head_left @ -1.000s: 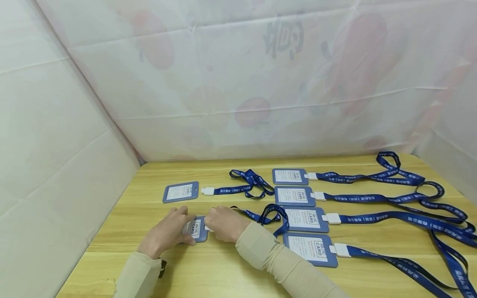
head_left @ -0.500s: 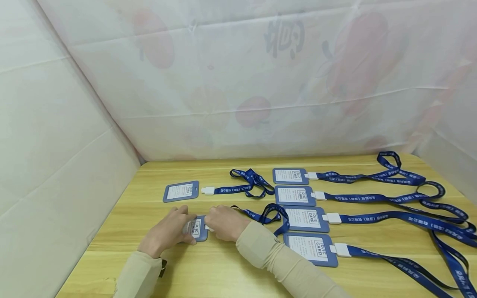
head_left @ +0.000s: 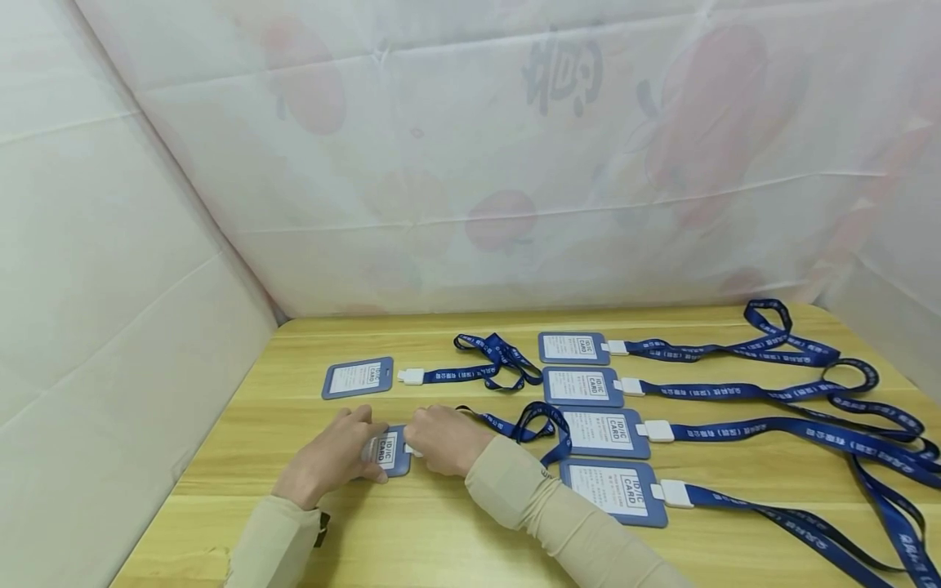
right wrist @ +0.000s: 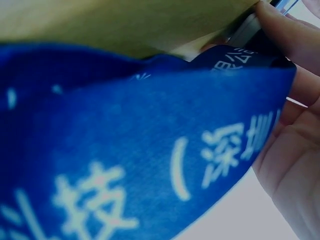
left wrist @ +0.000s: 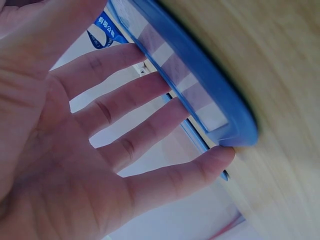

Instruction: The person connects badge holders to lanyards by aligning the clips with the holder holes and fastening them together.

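Observation:
My left hand [head_left: 331, 453] spans the left end of a blue ID card holder [head_left: 397, 463] lying on the table, thumb on the near edge and fingers along the far side. In the left wrist view, fingertips [left wrist: 220, 155] touch the edge of that holder [left wrist: 200, 75]. My right hand [head_left: 444, 441] pinches the white clip of a blue lanyard at the holder's slotted end. Mostly hidden by the fingers, the clip does not show whether it is hooked in. The strap [head_left: 544, 425] trails off behind the right wrist, and fills much of the right wrist view as a printed band [right wrist: 150, 140].
Farther back lies another card holder [head_left: 356, 378], a small gap from its lanyard's white clip [head_left: 412, 376]. On the right, several holders [head_left: 573, 349] with lanyards joined lie in a column, straps running right. Pale cloth walls [head_left: 470, 163] enclose the wooden table [head_left: 441, 539].

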Demonstrator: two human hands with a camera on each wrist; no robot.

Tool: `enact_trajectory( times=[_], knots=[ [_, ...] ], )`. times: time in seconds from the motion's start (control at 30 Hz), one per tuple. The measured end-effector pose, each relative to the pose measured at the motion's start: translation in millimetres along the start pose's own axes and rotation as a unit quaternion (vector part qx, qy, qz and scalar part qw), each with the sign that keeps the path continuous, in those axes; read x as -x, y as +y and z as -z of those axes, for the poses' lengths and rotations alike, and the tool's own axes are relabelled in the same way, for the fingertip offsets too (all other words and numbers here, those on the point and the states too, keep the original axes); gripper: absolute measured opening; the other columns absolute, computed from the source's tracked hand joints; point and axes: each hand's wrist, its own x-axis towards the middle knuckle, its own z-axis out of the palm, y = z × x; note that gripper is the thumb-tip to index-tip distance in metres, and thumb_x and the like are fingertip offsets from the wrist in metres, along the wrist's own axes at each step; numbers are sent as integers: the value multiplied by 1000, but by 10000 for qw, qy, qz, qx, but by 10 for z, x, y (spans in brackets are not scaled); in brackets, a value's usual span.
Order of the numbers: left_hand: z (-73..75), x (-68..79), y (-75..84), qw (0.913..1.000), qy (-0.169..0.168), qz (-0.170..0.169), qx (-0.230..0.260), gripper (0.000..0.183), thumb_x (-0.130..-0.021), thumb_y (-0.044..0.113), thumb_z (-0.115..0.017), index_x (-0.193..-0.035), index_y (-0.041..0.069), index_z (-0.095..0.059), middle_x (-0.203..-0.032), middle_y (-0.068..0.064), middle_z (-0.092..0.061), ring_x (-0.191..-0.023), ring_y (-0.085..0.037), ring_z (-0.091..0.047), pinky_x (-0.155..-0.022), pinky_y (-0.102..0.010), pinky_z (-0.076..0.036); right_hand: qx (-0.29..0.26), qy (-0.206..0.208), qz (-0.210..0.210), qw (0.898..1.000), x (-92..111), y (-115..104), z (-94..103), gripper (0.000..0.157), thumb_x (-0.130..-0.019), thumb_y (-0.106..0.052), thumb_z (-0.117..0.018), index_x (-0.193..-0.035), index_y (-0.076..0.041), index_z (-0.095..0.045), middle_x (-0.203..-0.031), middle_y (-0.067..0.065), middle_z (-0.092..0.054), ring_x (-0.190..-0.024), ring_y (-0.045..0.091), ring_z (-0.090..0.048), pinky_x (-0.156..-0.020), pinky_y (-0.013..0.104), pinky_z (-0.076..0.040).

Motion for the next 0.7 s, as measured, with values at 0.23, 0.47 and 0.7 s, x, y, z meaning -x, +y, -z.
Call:
enact_trajectory(
  times=[0.23, 0.47, 0.7],
  knots=[
    [1, 0, 0, 10000, 8, -23, 19, 64, -68, 24, -91, -121, -5, -70, -91, -1, -48, -84, -21, -45, -71, -33, -45, -98, 0, -31, 9999, 2, -2, 16, 20, -88, -11, -79, -108, -11, -77, -91, 0, -72, -70, 6, -57, -68, 14, -50],
    [-1, 2, -2, 10000, 0, -29, 10, 64, -68, 24, -91, -121, -5, -70, -91, -1, -48, -84, -21, -45, -71, -34, -45, -130, -21, -23, 9999, 7, -5, 23, 21, -88, -11, -79, -109, -11, -77, -92, 0, -72, -72, 6, -57, -69, 15, -51],
    [-2, 1, -4, 10000, 14, -22, 22, 64, -67, 23, -91, -120, -6, -70, -91, -1, -47, -84, -21, -44, -71, -33, -45, -87, 54, 9, 9999, 7, -6, 12, 20, -87, -11, -80, -107, -11, -78, -92, 0, -73, -73, 7, -60, -70, 15, -51]
  ],
)
